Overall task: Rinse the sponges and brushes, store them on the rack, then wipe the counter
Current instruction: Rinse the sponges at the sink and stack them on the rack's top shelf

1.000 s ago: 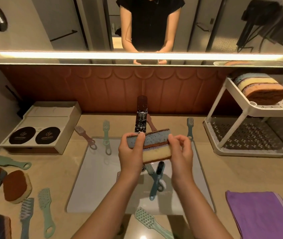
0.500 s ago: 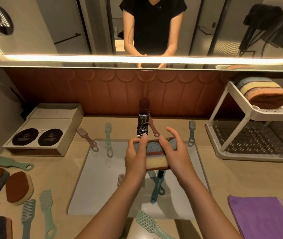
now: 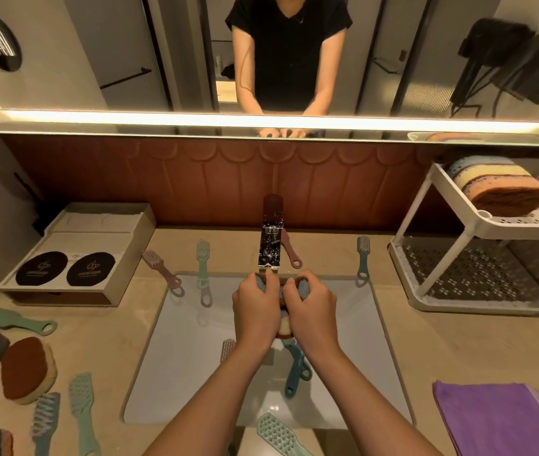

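Left hand and right hand both squeeze the layered sponge under the faucet, over the sink.

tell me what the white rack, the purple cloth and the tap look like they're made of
White rack: probably plastic, matte white, shelves punched with small slots, tubular legs. Purple cloth: soft fabric, likely microfibre, folded flat with a paler stitched edge. Tap: polished metal, probably chrome, mirror-bright with glinting reflections.
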`<state>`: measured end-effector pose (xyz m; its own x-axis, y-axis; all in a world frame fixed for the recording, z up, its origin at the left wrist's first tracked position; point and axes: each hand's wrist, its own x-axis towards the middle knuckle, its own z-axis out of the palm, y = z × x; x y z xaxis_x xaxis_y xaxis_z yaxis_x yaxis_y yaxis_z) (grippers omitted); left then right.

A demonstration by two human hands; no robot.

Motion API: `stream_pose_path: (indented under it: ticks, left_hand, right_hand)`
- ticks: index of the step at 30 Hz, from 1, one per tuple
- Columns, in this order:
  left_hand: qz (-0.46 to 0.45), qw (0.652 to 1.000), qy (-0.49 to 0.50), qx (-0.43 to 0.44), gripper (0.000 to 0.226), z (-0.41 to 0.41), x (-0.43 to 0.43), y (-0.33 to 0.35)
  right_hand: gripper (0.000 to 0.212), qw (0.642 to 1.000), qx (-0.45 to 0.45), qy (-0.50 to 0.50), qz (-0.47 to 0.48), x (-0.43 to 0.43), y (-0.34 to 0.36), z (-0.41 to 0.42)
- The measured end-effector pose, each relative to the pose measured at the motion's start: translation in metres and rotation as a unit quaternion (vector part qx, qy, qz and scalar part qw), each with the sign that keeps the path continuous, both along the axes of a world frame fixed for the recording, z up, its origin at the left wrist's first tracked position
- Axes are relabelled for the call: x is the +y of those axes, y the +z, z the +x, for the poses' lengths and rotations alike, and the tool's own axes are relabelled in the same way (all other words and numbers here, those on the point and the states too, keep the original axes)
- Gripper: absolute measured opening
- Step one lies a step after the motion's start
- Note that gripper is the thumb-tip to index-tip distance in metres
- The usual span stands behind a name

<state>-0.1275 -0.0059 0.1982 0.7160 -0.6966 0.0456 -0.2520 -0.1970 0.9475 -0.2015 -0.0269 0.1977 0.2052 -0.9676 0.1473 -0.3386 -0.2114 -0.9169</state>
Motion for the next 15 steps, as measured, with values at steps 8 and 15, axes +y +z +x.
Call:
stream_pose_path:
  ticks: [8,15]
  left_hand:
    - [0.048,0.998,-0.028,-0.042,0.038,-0.008,-0.014,-0.007]
    - [0.044,0.995,-0.086,0.023,0.033,-0.016,-0.027,0.009]
  right_hand:
    - [0.041,1.0,0.005,-0.015,0.008,-0.016,-0.005,-0.005]
    - [0.025,0.998,0.003,-0.007,0.068,-0.039,0.007,-0.039]
